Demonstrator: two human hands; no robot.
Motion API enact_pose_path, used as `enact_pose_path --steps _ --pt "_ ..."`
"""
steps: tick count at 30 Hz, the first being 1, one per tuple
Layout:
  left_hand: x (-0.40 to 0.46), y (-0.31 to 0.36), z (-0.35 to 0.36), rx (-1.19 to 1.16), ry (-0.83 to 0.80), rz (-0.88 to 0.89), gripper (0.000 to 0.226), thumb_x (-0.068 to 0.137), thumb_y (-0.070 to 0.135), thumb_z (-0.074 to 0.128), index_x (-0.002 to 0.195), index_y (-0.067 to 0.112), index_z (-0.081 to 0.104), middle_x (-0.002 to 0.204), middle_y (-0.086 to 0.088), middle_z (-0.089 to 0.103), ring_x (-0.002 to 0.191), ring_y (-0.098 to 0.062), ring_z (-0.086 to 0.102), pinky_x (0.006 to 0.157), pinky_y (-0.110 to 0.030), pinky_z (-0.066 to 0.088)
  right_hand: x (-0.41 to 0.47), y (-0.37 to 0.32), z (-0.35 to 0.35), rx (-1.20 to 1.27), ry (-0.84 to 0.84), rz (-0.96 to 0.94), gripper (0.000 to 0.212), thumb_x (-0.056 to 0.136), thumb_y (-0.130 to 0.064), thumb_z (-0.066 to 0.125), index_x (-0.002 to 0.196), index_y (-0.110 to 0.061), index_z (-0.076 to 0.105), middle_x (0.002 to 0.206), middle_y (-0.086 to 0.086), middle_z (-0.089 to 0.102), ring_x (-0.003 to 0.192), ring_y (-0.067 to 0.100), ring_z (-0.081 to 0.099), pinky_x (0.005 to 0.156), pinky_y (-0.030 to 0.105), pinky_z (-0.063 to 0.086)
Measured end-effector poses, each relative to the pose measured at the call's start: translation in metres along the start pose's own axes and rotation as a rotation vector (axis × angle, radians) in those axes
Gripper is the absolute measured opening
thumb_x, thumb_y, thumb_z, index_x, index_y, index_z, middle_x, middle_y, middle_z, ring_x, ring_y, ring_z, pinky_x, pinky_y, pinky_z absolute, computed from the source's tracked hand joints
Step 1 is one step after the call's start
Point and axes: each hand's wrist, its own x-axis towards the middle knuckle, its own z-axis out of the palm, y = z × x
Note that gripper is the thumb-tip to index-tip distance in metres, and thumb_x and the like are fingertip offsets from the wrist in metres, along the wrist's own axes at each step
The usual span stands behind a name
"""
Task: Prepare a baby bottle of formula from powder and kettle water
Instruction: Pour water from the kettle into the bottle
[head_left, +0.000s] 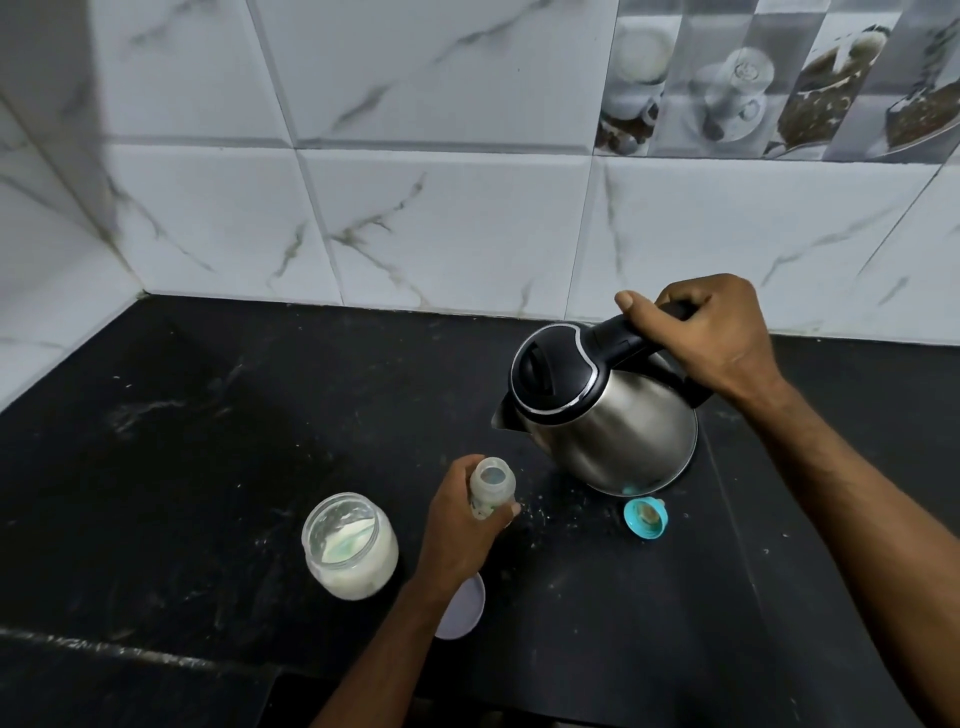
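Note:
My left hand (460, 525) grips a small clear baby bottle (492, 486), upright and open at the top, on the black counter. My right hand (711, 338) is closed around the black handle of a steel kettle (608, 415). The kettle is tilted, its spout pointing left and down towards the bottle but apart from it, lid closed. To the left of the bottle, an open glass jar (349, 545) holds white powder. The bottle's teal cap with teat (645, 517) lies on the counter just below the kettle.
A pale round lid (465, 608) lies partly under my left forearm. The black stone counter (208, 441) carries scattered powder specks near the bottle. White marble-pattern tiled walls stand behind and to the left. The counter's front edge (130, 652) runs along the lower left.

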Motion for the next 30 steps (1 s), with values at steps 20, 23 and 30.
enact_pose_path --steps 20,23,30 --pt "0.003 0.000 -0.006 0.063 -0.004 0.033 0.044 0.075 0.020 0.083 0.109 0.032 0.058 0.110 0.010 0.067 0.103 -0.005 0.063 0.093 -0.036 0.054 0.002 -0.014 0.013 -0.252 -0.105 -0.172 0.080 0.070 -0.075 0.048 0.052 0.003 0.053 0.046 0.019 0.047 0.051 0.036 0.047 0.049 0.034 0.028" --pt "0.003 -0.001 -0.006 0.069 -0.009 0.031 0.044 0.076 0.020 0.082 0.112 0.028 0.058 0.112 0.009 0.066 0.104 -0.006 0.063 0.094 -0.036 0.053 0.003 -0.014 0.014 -0.270 -0.108 -0.179 0.077 0.069 -0.074 0.049 0.051 0.001 0.054 0.045 0.017 0.045 0.050 0.035 0.046 0.048 0.034 0.029" --pt "0.004 -0.002 -0.007 0.067 -0.020 0.037 0.044 0.075 0.020 0.083 0.111 0.028 0.058 0.110 0.009 0.067 0.103 -0.006 0.063 0.093 -0.034 0.054 0.004 -0.016 0.016 -0.300 -0.115 -0.207 0.076 0.069 -0.076 0.046 0.050 -0.003 0.054 0.043 0.012 0.047 0.048 0.031 0.047 0.048 0.035 0.034"
